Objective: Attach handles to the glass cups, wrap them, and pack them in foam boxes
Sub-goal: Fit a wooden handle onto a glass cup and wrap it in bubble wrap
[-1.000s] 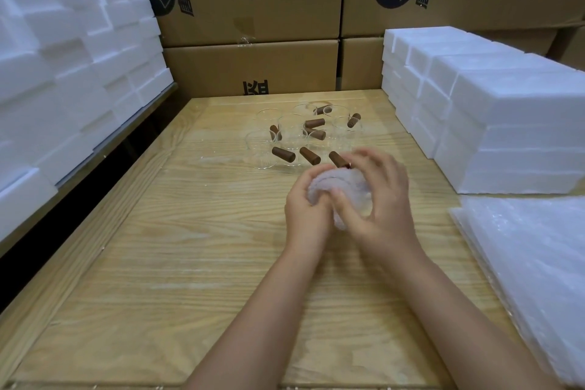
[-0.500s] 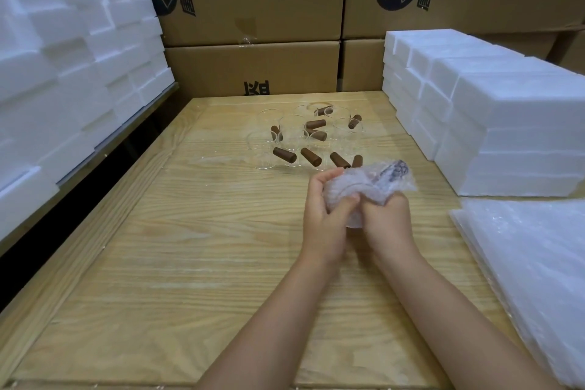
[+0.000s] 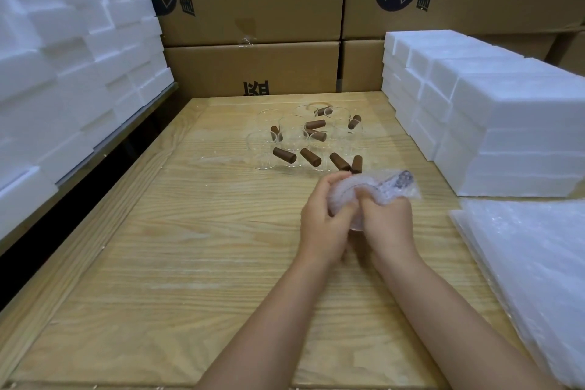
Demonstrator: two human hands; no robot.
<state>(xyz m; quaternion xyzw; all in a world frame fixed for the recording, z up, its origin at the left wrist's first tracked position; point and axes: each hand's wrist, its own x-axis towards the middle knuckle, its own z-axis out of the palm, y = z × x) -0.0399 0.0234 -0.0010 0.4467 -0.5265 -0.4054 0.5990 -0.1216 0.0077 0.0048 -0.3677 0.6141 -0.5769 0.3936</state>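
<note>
Cardboard cartons (image 3: 253, 66) stacked behind the table (image 3: 190, 247) bore a round dark-blue logo and large dark characters, printed turned or inverted; I could not read them. No other labels were legible.

A glass cup wrapped in bubble wrap (image 3: 357, 190) was held just above the table between both hands. The left hand (image 3: 319, 225) had its fingers (image 3: 330, 182) curled round the bundle's left side. The right hand (image 3: 387, 225) gripped the wrap from the right, thumb pressed into it. A dark handle (image 3: 403, 179) showed through the wrap beyond the right hand's fingers.

Unwrapped glass cups (image 3: 294, 136) with brown handles stood just behind. Foam boxes (image 3: 506, 123) were stacked at the right.
</note>
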